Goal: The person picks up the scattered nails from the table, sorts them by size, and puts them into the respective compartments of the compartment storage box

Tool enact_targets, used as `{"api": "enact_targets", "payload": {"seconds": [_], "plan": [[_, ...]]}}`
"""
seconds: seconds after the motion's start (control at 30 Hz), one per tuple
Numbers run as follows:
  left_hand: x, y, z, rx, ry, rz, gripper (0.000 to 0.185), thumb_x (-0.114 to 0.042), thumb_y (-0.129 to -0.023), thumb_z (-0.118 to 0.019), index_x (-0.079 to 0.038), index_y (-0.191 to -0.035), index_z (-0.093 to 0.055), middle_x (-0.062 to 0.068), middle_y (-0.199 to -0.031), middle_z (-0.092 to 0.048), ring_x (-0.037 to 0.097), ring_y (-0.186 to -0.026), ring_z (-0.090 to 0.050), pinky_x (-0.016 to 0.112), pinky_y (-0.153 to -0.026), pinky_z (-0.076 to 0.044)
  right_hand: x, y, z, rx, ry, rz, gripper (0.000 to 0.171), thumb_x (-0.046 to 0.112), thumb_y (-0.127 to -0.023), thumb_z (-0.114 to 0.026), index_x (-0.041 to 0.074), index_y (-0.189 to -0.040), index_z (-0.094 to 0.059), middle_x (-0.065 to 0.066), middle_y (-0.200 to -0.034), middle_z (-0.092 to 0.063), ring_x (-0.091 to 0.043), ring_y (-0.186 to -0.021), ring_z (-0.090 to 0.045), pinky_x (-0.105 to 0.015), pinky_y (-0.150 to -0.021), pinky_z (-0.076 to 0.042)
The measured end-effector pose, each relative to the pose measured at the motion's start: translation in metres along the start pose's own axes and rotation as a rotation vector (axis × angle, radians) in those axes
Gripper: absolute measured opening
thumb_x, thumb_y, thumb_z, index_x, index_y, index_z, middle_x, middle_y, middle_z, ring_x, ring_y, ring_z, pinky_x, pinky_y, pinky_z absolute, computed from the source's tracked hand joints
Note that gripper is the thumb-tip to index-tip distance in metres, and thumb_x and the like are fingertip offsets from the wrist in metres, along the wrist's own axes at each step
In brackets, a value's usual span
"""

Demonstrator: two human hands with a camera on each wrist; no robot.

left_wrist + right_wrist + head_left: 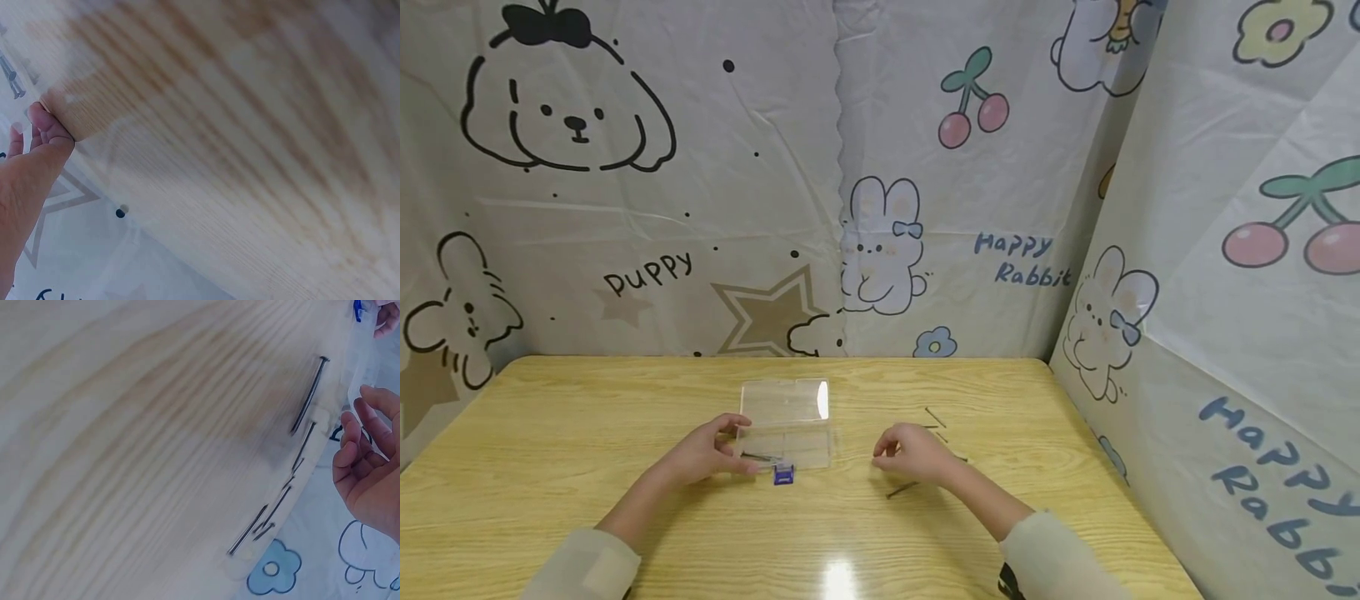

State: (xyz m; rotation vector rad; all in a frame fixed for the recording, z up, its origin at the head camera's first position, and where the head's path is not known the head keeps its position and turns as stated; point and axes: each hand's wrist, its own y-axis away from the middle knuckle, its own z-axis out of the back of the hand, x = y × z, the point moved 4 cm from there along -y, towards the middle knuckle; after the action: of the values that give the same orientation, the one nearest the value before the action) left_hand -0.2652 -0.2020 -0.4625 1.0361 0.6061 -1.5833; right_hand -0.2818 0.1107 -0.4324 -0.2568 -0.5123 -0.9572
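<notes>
Beside the box: your left hand (707, 454) rests at the left edge of the clear plastic box (786, 425), thumb and fingers curled against its near left corner; keep it there as a brace so the box does not slide on the wooden table (550, 433).
Box: it lies open near the middle of the table, lid tipped up at the back, with a thin dark nail (760, 457) already lying across its near left part and a small blue clasp (784, 475) at its front edge.
Right hand: your right hand (913, 454) hovers just right of the box, fingers loosely curled; the right wrist view shows the palm with nothing in it, so it looks free for the next pick.
Nails: the loose nails (936, 421) lie scattered right of the box, one at the far side of your hand, one (901, 490) at the near side, others partly hidden under it.
Pick: judge which nail lies clear of its neighbours and pinch it by the shank, fingertips low to the wood.
Carry: bring it left over the box's right wall and lay it flat alongside the one inside.
Risk: thin nails roll; a hurried pinch could flick one off the table.
</notes>
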Motion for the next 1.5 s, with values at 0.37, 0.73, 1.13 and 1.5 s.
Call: {"api": "enact_targets", "payload": {"seconds": [0.37,0.73,1.13,1.5], "plan": [[-0.001,0.0,-0.001,-0.004,0.0,-0.001,0.08,-0.027,-0.071,-0.082,-0.001,-0.134,-0.04,0.023,-0.127,-0.041,0.023,-0.089,-0.046,0.03,-0.068,-0.042,-0.026,0.024,0.006,0.004,-0.002,-0.031,0.006,0.018,-0.085,-0.067,0.012,-0.084,-0.069,0.006,-0.077,-0.06,-0.006,-0.07,-0.049,-0.024,-0.064,-0.042],[-0.001,0.001,-0.001,-0.014,-0.011,0.006,0.08,-0.029,-0.07,-0.082,-0.002,-0.132,-0.041,0.023,-0.127,-0.042,0.024,-0.091,-0.047,0.031,-0.07,-0.042,-0.043,0.04,0.008,0.011,0.03,-0.033,0.003,0.016,-0.083,-0.069,0.013,-0.083,-0.07,0.008,-0.077,-0.062,-0.003,-0.071,-0.05,-0.025,-0.069,-0.044],[0.0,0.0,-0.001,-0.012,-0.009,0.006,0.079,-0.028,-0.07,-0.083,-0.003,-0.132,-0.042,0.022,-0.127,-0.042,0.024,-0.092,-0.046,0.031,-0.07,-0.041,-0.048,0.043,0.002,0.012,0.02,-0.026,0.01,0.018,-0.085,-0.068,0.009,-0.081,-0.069,0.007,-0.077,-0.061,-0.001,-0.068,-0.05,-0.02,-0.063,-0.043],[-0.002,0.002,0.0,-0.015,-0.01,0.002,0.08,-0.028,-0.069,-0.083,-0.002,-0.132,-0.042,0.022,-0.126,-0.042,0.023,-0.089,-0.046,0.03,-0.069,-0.041,-0.044,0.046,-0.001,0.02,0.005,-0.02,0.006,0.012,-0.087,-0.063,0.011,-0.082,-0.066,0.005,-0.076,-0.056,-0.004,-0.066,-0.046,-0.02,-0.06,-0.041]]}}
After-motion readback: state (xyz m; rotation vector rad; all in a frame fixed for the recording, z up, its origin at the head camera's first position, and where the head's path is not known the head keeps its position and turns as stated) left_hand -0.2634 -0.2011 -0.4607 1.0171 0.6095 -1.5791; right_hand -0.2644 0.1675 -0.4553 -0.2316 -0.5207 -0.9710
